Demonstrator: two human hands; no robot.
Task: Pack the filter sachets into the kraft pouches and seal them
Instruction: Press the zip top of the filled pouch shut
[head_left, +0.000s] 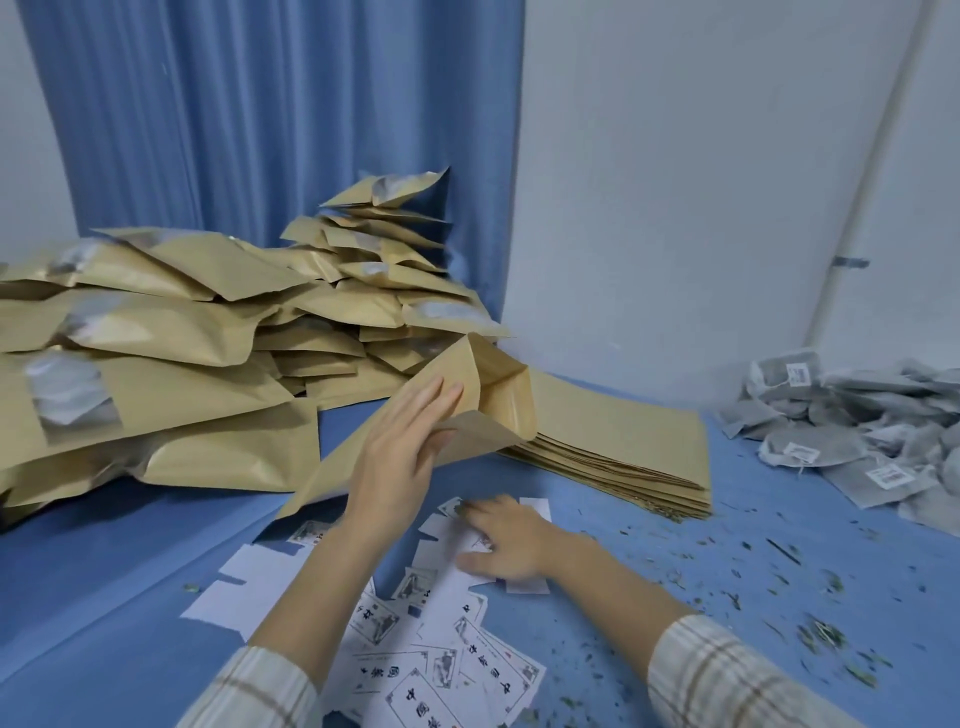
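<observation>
The left hand (400, 457) is gripping a tan, creased kraft pouch (467, 410), its open mouth pointing up-right, long axis running diagonally; the right hand (501, 540) is lying flat on printed labels (457, 670).

You see matt kraft-paper pouches (156, 332) left | grey fibrous-mesh sachets (852, 441) right | smooth white paper labels (447, 670) bottom | blue cloth worktop (623, 597)

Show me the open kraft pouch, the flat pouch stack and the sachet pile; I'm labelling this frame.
open kraft pouch (498, 387), head view, inner wall by its mouth
flat pouch stack (623, 431), head view, top sheet
sachet pile (852, 431), head view, middle sachets
</observation>
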